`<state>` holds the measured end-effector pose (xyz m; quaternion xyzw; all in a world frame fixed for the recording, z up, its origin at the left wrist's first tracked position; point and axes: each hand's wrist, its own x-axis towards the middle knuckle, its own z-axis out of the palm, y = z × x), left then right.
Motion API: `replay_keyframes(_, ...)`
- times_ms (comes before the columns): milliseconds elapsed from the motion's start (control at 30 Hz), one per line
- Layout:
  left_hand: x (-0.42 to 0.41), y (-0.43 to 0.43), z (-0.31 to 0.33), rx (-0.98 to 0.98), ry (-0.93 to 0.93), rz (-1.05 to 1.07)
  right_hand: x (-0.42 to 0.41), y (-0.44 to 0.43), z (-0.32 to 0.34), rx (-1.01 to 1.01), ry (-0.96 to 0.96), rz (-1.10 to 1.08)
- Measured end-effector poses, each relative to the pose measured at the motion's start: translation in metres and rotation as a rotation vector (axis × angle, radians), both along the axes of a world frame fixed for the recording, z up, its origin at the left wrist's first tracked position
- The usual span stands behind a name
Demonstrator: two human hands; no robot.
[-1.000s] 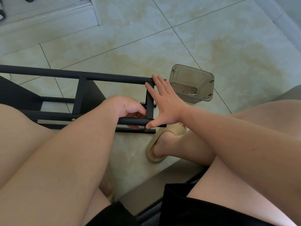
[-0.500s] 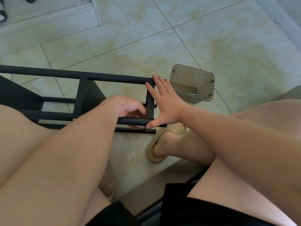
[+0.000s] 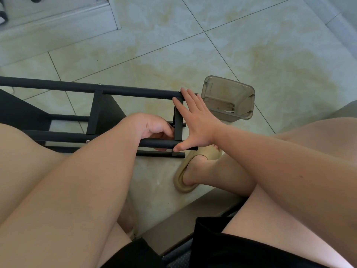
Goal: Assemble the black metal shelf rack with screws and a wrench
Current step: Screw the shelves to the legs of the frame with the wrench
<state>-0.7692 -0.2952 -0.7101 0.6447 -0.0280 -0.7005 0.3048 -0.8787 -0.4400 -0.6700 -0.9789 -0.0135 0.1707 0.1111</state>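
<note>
The black metal shelf rack [image 3: 135,92] lies on its side on the tiled floor, its tubes running left to right. My right hand [image 3: 197,120] is flat and spread against the rack's right end, fingertips on the upper tube and thumb on the lower tube. My left hand [image 3: 152,128] reaches inside the frame beside the end crossbar [image 3: 178,120], fingers curled round a small dark tool at a joint, apparently the wrench. Most of the tool is hidden by the fingers.
A smoky clear plastic container [image 3: 228,99] lies tipped on the floor just right of the rack, with a few small parts inside. My foot in a beige slipper [image 3: 180,182] rests below the rack's end. A raised step [image 3: 58,26] runs across the upper left.
</note>
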Motion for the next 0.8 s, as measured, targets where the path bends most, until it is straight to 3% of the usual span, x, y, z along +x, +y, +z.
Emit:
replay_keyframes(400,-0.0027,-0.0026,0.0027,0.07,-0.022,-0.01,-0.0004,0.0005,0.0015,-0.006,0.005,0.001)
replay_keyframes(800,-0.0007,-0.0006,-0.0019,-0.014,0.0,0.013,0.0,0.0004,0.0012,0.002,0.002,-0.002)
